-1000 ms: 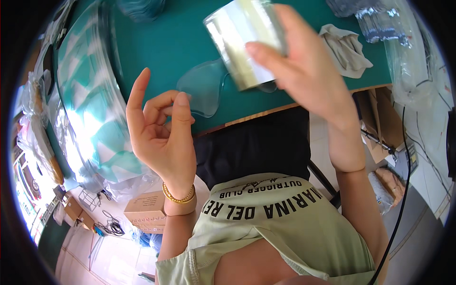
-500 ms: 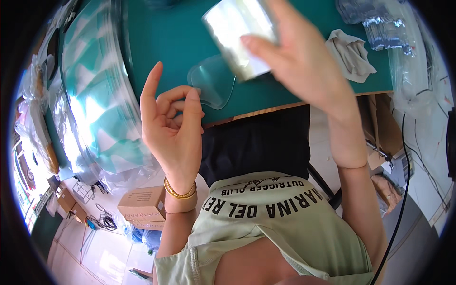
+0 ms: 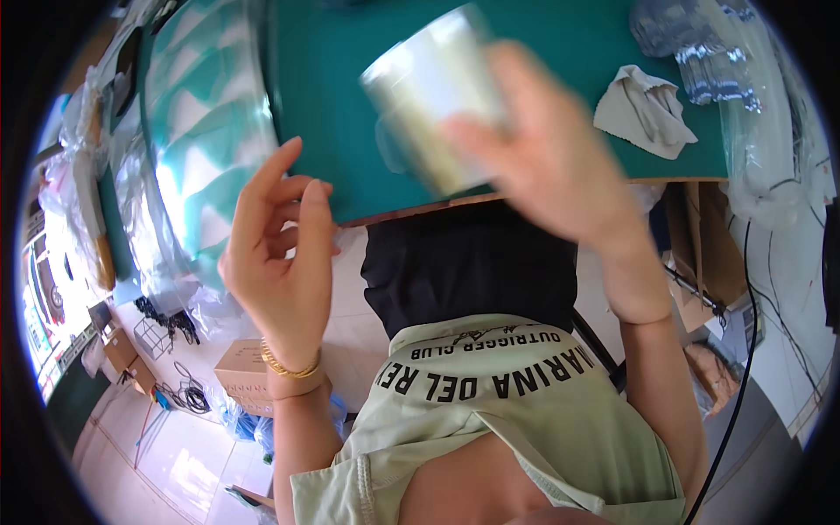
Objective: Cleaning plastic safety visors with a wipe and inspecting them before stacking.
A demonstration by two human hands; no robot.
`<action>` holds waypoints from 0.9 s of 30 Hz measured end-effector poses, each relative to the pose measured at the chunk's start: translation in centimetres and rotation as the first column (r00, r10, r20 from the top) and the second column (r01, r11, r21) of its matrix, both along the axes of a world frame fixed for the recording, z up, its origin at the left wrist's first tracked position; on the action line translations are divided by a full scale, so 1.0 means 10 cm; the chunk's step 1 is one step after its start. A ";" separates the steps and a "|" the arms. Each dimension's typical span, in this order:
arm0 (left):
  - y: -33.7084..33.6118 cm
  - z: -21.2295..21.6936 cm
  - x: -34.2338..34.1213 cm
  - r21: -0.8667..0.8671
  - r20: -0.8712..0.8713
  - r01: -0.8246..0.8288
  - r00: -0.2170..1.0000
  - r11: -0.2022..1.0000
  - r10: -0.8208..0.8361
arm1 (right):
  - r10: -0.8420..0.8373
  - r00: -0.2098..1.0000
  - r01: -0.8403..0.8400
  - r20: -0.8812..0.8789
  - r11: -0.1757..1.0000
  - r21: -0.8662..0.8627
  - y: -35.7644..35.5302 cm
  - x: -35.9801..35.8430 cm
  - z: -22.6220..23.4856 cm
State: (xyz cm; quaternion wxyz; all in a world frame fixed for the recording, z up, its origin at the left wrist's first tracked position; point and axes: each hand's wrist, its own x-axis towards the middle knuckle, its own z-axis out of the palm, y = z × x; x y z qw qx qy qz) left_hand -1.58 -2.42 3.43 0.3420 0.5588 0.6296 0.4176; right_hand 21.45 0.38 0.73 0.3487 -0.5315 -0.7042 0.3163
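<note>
A shiny silvery cylinder (image 3: 435, 105) is in my right hand (image 3: 551, 144), tilted over the teal table (image 3: 332, 96); both are smeared by motion. My thumb lies across its near side and my fingers wrap its far side. Partly hidden behind the cylinder, a clear plastic piece with rounded corners (image 3: 391, 144) lies on the table. By the table's front edge, my left hand (image 3: 284, 254) is raised with nothing visible in it. Its index finger points up, the other fingers are loosely bent and the thumb stands apart.
Clear plastic sheets (image 3: 206, 114) with pale triangular patches cover the table's left. A crumpled grey cloth (image 3: 647, 114) lies at the right, near clear plastic packs (image 3: 709, 61). Below are cardboard boxes (image 3: 249, 372) and a black cable (image 3: 744, 350).
My left hand has moved left and slightly down, away from the clear plastic piece. The right hand has brought the cylinder a little lower and left, over that piece.
</note>
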 end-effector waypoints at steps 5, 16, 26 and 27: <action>0.10 0.24 -0.11 0.050 -0.200 0.311 0.934 0.949 -0.295 | -0.347 0.936 0.351 0.056 0.924 -0.154 0.09 0.62 0.37; 0.75 -0.25 0.58 0.074 -0.607 0.787 0.523 0.613 -0.599 | -0.443 0.892 0.453 0.092 0.871 -0.192 0.04 0.87 0.65; 1.94 0.36 0.69 0.330 -0.717 0.695 0.625 0.639 -0.310 | -0.231 0.865 0.270 0.445 0.963 -0.025 0.53 2.45 1.22; 2.07 0.39 0.73 0.225 -0.734 0.693 0.583 0.685 -0.348 | -0.230 0.836 0.300 0.498 0.952 -0.063 0.57 2.46 1.23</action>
